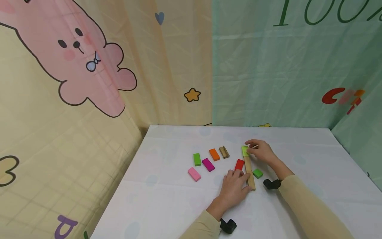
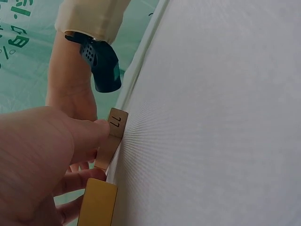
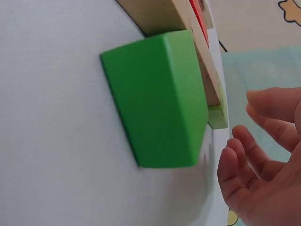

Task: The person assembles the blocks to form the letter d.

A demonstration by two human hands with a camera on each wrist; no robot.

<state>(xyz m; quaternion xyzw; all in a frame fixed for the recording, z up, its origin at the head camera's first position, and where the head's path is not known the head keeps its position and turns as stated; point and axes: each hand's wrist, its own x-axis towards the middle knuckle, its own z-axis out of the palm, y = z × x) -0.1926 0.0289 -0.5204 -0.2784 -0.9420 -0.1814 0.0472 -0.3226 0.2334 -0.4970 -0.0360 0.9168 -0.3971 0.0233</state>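
Note:
My left hand point(image 1: 233, 188) holds the near end of a straight row of plain wooden blocks point(image 1: 248, 164) on the table. In the left wrist view its thumb and a finger are at a wooden block point(image 2: 116, 122) marked 77. A yellow block point(image 2: 97, 202) lies close by its fingers there. At the row's far end sits a light green block point(image 1: 244, 150). My right hand point(image 1: 262, 152) is beside that block, thumb and fingers loosely bent with a gap between them in the right wrist view. A red block point(image 1: 239, 164) lies left of the row, a green block point(image 1: 258, 173) right of it.
On the white table point(image 1: 161, 205) to the left lie a green block point(image 1: 197, 159), a magenta block point(image 1: 208, 164), a pink block point(image 1: 194, 174), an orange block point(image 1: 214, 154) and a brown wooden block point(image 1: 224, 152). Printed cloth point(image 1: 191, 59) hangs behind the table.

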